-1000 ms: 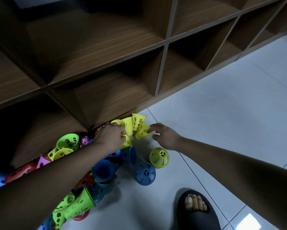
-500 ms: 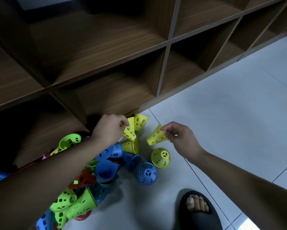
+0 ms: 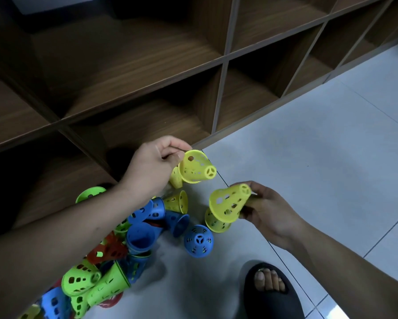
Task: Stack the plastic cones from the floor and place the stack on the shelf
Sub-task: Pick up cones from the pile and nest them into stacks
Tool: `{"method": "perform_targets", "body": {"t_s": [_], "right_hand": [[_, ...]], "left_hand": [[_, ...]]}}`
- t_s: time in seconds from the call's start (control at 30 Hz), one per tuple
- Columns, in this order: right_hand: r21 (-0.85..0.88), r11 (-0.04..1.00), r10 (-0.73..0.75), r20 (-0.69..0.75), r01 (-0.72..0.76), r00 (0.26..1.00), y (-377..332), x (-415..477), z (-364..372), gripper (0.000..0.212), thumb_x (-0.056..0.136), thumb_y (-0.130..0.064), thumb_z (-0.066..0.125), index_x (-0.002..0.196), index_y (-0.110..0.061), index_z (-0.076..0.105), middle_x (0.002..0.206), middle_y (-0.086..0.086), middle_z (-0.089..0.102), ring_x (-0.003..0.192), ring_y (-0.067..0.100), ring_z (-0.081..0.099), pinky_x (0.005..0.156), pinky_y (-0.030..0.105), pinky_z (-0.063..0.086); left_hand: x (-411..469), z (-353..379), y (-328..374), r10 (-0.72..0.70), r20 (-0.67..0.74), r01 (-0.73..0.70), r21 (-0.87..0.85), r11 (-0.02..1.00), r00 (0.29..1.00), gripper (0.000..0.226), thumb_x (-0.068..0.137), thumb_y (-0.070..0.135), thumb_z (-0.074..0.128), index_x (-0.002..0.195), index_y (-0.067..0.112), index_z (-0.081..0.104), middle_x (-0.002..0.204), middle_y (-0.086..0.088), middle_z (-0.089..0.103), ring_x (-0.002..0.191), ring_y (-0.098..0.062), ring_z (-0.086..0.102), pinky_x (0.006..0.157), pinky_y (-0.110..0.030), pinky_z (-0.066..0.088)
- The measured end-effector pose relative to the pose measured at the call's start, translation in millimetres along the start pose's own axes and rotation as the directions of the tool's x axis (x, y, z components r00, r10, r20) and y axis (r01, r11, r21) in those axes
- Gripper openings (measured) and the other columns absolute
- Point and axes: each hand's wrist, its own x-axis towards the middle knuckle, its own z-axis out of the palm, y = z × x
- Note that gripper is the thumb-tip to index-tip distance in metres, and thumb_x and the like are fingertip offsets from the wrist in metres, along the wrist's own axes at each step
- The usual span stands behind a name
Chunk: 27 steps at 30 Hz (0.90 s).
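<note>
i see open floor (image 3: 320, 139) past my right hand (image 3: 269, 210); a loose cone pile (image 3: 145, 229) crowds under my left hand (image 3: 152, 166), the shelf (image 3: 133, 67) just behind it, a sandalled foot (image 3: 270, 293) nearer me.

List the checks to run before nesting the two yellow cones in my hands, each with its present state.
1. The left hand grips the first yellow cone at its wide rim: ok.
2. The right hand pinches the second yellow cone near its narrow end: ok.
3. Nothing between the two held cones: ok.
4. One cone's tip lined up with the other's mouth: not ok; they tilt differently.
5. The third yellow cone behind the first, held or loose: cannot tell.
6. A shelf compartment free for the stack: cannot tell; the backs are dark.
</note>
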Motion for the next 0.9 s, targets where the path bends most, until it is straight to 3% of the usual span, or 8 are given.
{"method": "perform_targets", "body": {"t_s": [0.1, 0.17, 0.3, 0.5, 0.67, 0.83, 0.9], "right_hand": [[-0.088, 0.996, 0.023, -0.027, -0.025, 0.999, 12.5, 2.6, 1.3, 0.02, 0.101, 0.006, 0.054, 0.111, 0.001, 0.07, 0.097, 0.024, 0.072, 0.082, 0.031, 0.064, 0.075, 0.039, 0.054], [-0.18, 0.984, -0.001, -0.065, -0.01, 0.998, 18.1, 6.0, 0.7, 0.017, 0.101, 0.003, 0.057, 0.107, -0.002, 0.072, 0.092, 0.02, 0.073, 0.078, 0.029, 0.064, 0.071, 0.036, 0.055], [-0.356, 0.934, -0.058, -0.122, 0.011, 0.991, 24.1, 11.8, -3.4, 0.016, 0.1, 0.0, 0.059, 0.098, -0.007, 0.074, 0.091, 0.018, 0.076, 0.078, 0.037, 0.07, 0.074, 0.041, 0.064], [-0.578, 0.815, -0.044, -0.134, -0.042, 0.99, 34.5, 19.9, -13.7, 0.013, 0.096, -0.013, 0.067, 0.096, -0.023, 0.075, 0.095, -0.001, 0.076, 0.08, 0.019, 0.074, 0.068, 0.029, 0.062], [-0.631, 0.773, -0.044, -0.158, -0.067, 0.986, 30.5, 30.1, -19.0, 0.028, 0.099, -0.009, 0.056, 0.093, -0.026, 0.077, 0.095, -0.005, 0.077, 0.087, 0.014, 0.075, 0.072, 0.03, 0.061], [-0.721, 0.692, -0.098, -0.083, 0.008, 0.992, 12.9, 56.8, -9.4, 0.025, 0.098, -0.01, 0.058, 0.091, -0.028, 0.075, 0.093, -0.013, 0.076, 0.088, 0.009, 0.073, 0.078, 0.037, 0.059], [-0.765, 0.641, -0.13, -0.028, 0.063, 0.991, 4.6, 71.6, 1.2, 0.025, 0.098, -0.01, 0.059, 0.092, -0.028, 0.075, 0.092, -0.013, 0.075, 0.085, 0.004, 0.071, 0.075, 0.029, 0.058]], "left_hand": [[-17.0, 0.9, 1.0, -0.013, 0.037, 0.016, -0.081, 0.997, 0.999, 0.019, 0.104, 0.008, 0.065, 0.11, 0.022, 0.077, 0.099, 0.005, 0.082, 0.079, 0.002, 0.067, 0.076, -0.016, 0.05], [-30.4, 8.7, -6.6, -0.054, 0.072, 0.062, -0.115, 0.991, 0.996, 0.019, 0.104, 0.007, 0.064, 0.109, 0.021, 0.077, 0.1, 0.003, 0.082, 0.073, 0.002, 0.063, 0.072, -0.019, 0.048], [-44.0, 28.3, -27.2, -0.099, 0.163, 0.112, -0.069, 0.991, 0.982, 0.022, 0.104, 0.009, 0.065, 0.105, 0.027, 0.076, 0.102, 0.007, 0.081, 0.094, -0.007, 0.073, 0.093, -0.037, 0.055], [-42.2, 47.8, -44.7, -0.074, 0.197, 0.047, 0.138, 0.989, 0.978, 0.017, 0.101, 0.018, 0.069, 0.106, 0.034, 0.073, 0.1, 0.02, 0.078, 0.1, 0.002, 0.072, 0.096, -0.035, 0.058], [-33.0, 46.2, -68.5, -0.028, 0.209, -0.041, 0.316, 0.948, 0.977, 0.013, 0.094, 0.023, 0.075, 0.102, 0.032, 0.073, 0.096, 0.018, 0.077, 0.097, 0.004, 0.07, 0.089, -0.034, 0.061], [-13.6, 26.3, -87.7, -0.045, 0.185, -0.058, 0.517, 0.854, 0.982, 0.013, 0.096, 0.025, 0.073, 0.109, 0.027, 0.071, 0.106, 0.013, 0.073, 0.103, -0.007, 0.069, 0.089, -0.038, 0.061], [-10.3, 21.6, -93.9, -0.069, 0.209, -0.07, 0.595, 0.8, 0.976, 0.015, 0.098, 0.027, 0.072, 0.112, 0.025, 0.07, 0.115, 0.008, 0.07, 0.111, -0.013, 0.066, 0.091, -0.041, 0.06]]}}
